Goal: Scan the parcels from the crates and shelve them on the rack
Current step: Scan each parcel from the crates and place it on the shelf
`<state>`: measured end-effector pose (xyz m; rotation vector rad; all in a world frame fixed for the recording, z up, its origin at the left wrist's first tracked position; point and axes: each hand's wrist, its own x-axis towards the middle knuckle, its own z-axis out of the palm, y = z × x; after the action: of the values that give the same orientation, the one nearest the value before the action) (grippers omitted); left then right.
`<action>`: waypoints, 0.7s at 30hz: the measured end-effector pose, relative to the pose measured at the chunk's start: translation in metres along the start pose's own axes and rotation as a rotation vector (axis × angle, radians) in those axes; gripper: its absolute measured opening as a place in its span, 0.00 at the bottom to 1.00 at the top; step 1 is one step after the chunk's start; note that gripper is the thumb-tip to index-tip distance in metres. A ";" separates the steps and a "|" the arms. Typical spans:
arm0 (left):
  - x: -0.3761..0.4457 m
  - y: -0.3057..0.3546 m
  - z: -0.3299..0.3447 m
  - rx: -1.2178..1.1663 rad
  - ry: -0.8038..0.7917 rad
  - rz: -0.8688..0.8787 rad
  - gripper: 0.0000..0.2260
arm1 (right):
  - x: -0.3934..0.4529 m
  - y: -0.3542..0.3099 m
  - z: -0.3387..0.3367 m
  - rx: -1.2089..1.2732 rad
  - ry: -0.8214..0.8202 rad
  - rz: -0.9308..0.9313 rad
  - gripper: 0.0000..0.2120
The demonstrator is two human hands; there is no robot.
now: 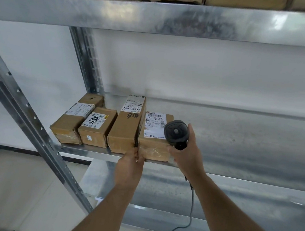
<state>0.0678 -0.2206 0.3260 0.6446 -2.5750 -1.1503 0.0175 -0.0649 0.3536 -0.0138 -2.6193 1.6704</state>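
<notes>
Several brown cardboard parcels stand in a row on the left of the middle metal shelf (pixel 237 140). The rightmost parcel (pixel 155 144), with a white label on top, sits at the shelf's front edge. My left hand (pixel 129 166) touches its front left corner, fingers against the taped face beside the tall neighbouring parcel (pixel 127 129). My right hand (pixel 187 154) grips a black barcode scanner (pixel 176 131) at the parcel's right side, head pointing over the label; its thumb lies against the parcel's front. The scanner's cable (pixel 190 209) hangs down.
Two more parcels (pixel 70 123) (pixel 97 127) stand further left by the slotted steel upright (pixel 28 124). The shelf above (pixel 155 17) carries more brown parcels. A lower shelf (pixel 214 202) lies beneath. White wall behind, pale floor at the left.
</notes>
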 end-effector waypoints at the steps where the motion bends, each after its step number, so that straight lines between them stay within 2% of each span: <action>1: -0.003 0.001 -0.003 -0.001 0.001 0.010 0.12 | -0.002 0.000 -0.002 0.003 0.004 -0.008 0.47; 11: -0.050 0.008 -0.048 0.126 0.067 0.024 0.15 | -0.066 -0.013 -0.012 0.078 -0.026 -0.114 0.49; 21: -0.110 -0.034 -0.126 0.075 0.219 -0.041 0.21 | -0.157 -0.058 0.029 0.161 -0.235 -0.190 0.46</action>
<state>0.2230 -0.2676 0.3782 0.7963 -2.4382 -0.9407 0.1741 -0.1192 0.3900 0.4475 -2.5307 1.9098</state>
